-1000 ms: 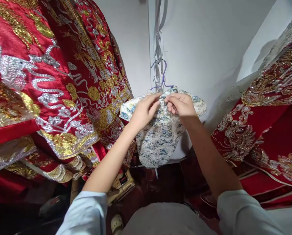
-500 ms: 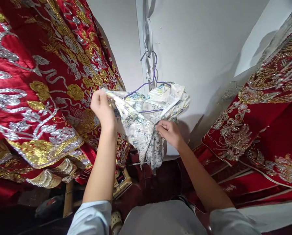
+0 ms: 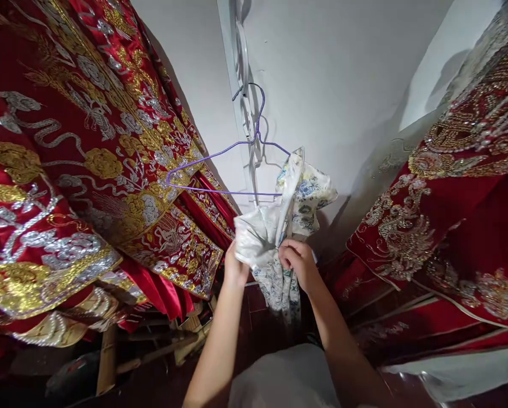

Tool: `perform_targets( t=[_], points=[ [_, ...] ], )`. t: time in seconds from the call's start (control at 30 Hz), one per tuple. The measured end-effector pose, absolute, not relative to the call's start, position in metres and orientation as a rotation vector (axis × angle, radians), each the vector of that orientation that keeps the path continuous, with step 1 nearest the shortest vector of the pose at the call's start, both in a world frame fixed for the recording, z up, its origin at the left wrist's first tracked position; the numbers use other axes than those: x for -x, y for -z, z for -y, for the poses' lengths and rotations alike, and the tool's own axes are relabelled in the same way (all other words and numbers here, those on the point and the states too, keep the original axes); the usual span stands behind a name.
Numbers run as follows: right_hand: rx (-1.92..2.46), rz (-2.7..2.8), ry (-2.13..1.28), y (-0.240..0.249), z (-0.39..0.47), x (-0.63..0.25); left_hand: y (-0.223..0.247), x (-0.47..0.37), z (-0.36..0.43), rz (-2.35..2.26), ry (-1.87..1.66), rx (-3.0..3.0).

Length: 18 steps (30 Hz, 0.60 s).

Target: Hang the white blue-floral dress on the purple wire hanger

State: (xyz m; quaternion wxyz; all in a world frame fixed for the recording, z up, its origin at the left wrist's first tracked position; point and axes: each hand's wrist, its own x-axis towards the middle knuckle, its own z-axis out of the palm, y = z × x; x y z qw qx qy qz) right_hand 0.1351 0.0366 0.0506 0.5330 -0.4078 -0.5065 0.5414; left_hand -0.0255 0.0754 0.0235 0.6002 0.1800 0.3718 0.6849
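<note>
A purple wire hanger (image 3: pixel 220 152) hangs by its hook from a white ring on the wall. The floral dress (image 3: pixel 308 190), white with blue and yellow print, stays on the hanger's right arm only, while the left arm is bare. My left hand (image 3: pixel 237 266) is closed on the dress's loose left shoulder, below the hanger; folds hide most of its fingers. At the gathered middle of the bodice, my right hand (image 3: pixel 297 259) pinches the fabric with its fingers curled. Below both hands the skirt hangs down in folds.
Red garments with gold and silver embroidery (image 3: pixel 105 136) hang close on the left, behind the hanger's left end. Another beaded red garment (image 3: pixel 445 209) hangs at the right. A white wall (image 3: pixel 330 79) stands ahead, and wooden poles (image 3: pixel 107 362) show low on the left.
The dress's left shoulder has come off the hanger. My left hand has moved down and right with it, while my right hand still pinches the middle.
</note>
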Motion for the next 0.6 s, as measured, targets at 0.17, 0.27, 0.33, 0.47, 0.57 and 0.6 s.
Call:
perform_targets(
  t=[0.17,0.27,0.33,0.47,0.57,0.6],
  points=[
    [1.207,1.268,-1.192,-0.029,-0.046,-0.154,-0.032,-0.012,-0.054,-0.724,-1.48,-0.607],
    [1.3,1.286,-1.096,-0.019,-0.052,-0.159,-0.042,-0.024,-0.044,-0.708,-1.419,-0.834],
    [1.261,1.288,-1.102,-0.015,-0.053,-0.162,-0.045,-0.029,-0.037,-0.748,-1.382,-1.046],
    [1.127,1.191,-1.403,-0.01,-0.048,-0.166,-0.047,-0.035,-0.033,-0.816,-1.337,-1.386],
    [0.984,1.091,-1.714,-0.011,-0.041,-0.167,-0.046,-0.033,-0.039,-0.867,-1.358,-1.576],
    [0.946,1.122,-1.77,-0.012,-0.04,-0.168,-0.046,-0.031,-0.041,-0.896,-1.366,-1.621]
  ],
)
